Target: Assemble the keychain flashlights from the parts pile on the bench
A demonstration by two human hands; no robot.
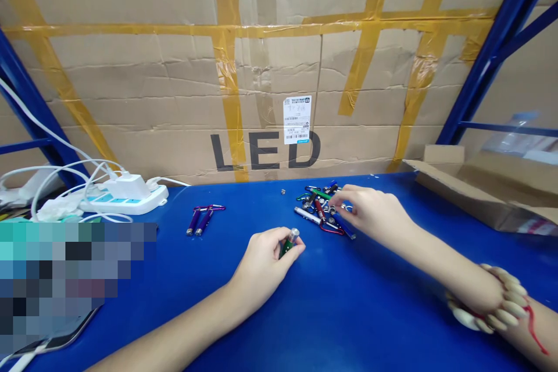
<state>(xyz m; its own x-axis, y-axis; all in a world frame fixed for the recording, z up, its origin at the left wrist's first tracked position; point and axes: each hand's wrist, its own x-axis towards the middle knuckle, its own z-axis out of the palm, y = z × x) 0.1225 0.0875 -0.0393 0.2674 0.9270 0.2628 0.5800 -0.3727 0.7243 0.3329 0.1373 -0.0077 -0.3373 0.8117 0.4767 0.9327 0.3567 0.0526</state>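
Head view, widest thing first: a taped cardboard wall (pixel 174 99) marked LED fills everything from 10 to 2 o'clock behind the table (pixel 349 314), whose blue top carries all the rest. An open carton (pixel 479 197) lies at 3 o'clock and a white power strip (pixel 126 197) with its cables at 9 o'clock. My forearms come in from 6 and 4 o'clock, the right one wearing a bead bracelet (pixel 492 302).

At 12 o'clock on the table sits a pile (pixel 320 212) of small keychain torches, their clips tangled together. My right grip (pixel 370 212) rests on its 3 o'clock side, fingertips curled down among the clips. I cannot tell whether they have closed on one.

My left grip (pixel 261 267) lies at 7 o'clock of the pile, apart from it, clamped round a green torch (pixel 288 242). Its silver head pokes out towards 1 o'clock, low over the table. Two purple torches (pixel 199 220) lie side by side at 9 o'clock of the pile, well apart from it. A tiny silver bit (pixel 283 191) lies alone at 10 o'clock of the pile.

As I judge it, the step in hand is sorting through the pile with one torch held aside. Freeing a single piece from that tangle calls for a fine pinch on one body or clip. It also calls for a slow lift, since the clips look hooked into each other.
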